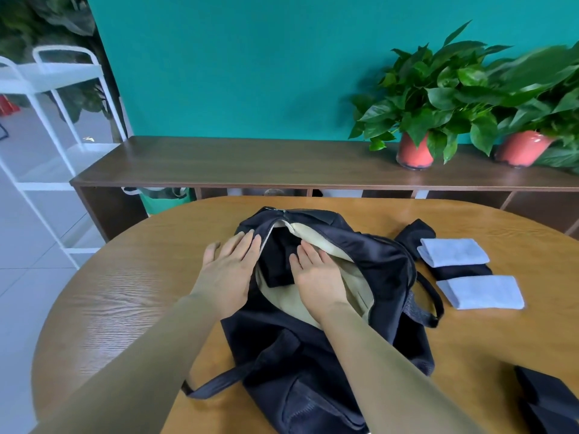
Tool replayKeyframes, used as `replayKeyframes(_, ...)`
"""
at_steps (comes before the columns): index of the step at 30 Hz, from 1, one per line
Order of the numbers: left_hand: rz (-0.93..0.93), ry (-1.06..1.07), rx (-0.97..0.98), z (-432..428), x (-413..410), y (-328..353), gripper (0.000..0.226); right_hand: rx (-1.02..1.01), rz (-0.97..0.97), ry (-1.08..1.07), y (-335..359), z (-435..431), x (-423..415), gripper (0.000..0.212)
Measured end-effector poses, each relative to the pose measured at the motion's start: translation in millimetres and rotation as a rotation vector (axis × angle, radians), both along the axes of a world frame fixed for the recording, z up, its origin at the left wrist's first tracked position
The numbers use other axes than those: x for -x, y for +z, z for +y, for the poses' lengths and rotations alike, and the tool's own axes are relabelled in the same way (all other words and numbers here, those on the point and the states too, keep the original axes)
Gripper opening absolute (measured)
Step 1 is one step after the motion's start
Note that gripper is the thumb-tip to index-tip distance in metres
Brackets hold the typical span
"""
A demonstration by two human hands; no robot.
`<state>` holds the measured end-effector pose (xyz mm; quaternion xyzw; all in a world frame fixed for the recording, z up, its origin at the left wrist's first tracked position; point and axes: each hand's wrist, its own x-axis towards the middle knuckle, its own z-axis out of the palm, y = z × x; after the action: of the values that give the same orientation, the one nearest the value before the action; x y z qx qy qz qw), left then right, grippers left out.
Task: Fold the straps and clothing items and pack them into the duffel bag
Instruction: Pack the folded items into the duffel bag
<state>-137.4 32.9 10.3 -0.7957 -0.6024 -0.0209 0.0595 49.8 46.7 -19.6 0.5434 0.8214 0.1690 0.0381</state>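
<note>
**Duffel half packed, the rest is waiting off to the right**

The round wooden counter (pixel 131 308) is carrying everything. The duffel bag (pixel 385 267) is lying in the middle of it, its long axis running from the near edge toward the far edge. The zip is gaping open over the far half, so the beige lining is showing.

Both hands are working at that opening. The left hand (pixel 228 270) is lying flat and open on the bag's left flap, fingers straight, seemingly holding the mouth wide. The right hand (pixel 316 274) is also open, reaching inside with its palm pressing down on a dark folded piece (pixel 279 255) that's sitting in the far end of the bag. Nothing is being gripped by either one.

What I'm guessing comes next is all on the right side of the counter, just beside the bag. A farther blue piece (pixel 454 252) and a nearer blue piece (pixel 482 291) are lying there folded, long sides running roughly left to right. A dark strip (pixel 463 271) is peeking out between and under them. A dark bundle (pixel 545 399) is sitting at the near right edge, partly cut off.

So the right hand is the nearer one for all of that.
</note>
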Motion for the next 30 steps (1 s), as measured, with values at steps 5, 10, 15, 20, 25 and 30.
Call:
replayKeyframes(5,-0.011,0.003,-0.004,0.1,-1.5,-1.9,0.078,-0.055,-0.081,-0.1,9.1,-1.5,4.2,0.056)
replayKeyframes(10,0.015,0.019,0.013,-1.7,-0.2,-2.4,0.078,-0.036,-0.079,-0.122,6.2,-1.1,5.0,0.051)
replayKeyframes(15,0.043,0.019,0.011,-1.7,-2.0,2.4,0.079,-0.047,-0.045,-0.129,10.5,-2.1,0.4,0.028)
replayKeyframes(20,0.06,0.033,0.031,-3.3,-4.7,3.7,0.082,-0.031,0.0,-0.094,10.5,-4.6,0.3,0.026)
replayKeyframes(25,0.066,0.035,0.04,-5.9,-5.4,9.0,0.083,-0.046,0.068,-0.093,17.6,-7.0,-0.9,0.035)
replayKeyframes(30,0.077,0.047,0.051,-8.1,-7.7,17.7,0.084,-0.067,0.159,0.023,22.2,-13.6,9.4,0.054)
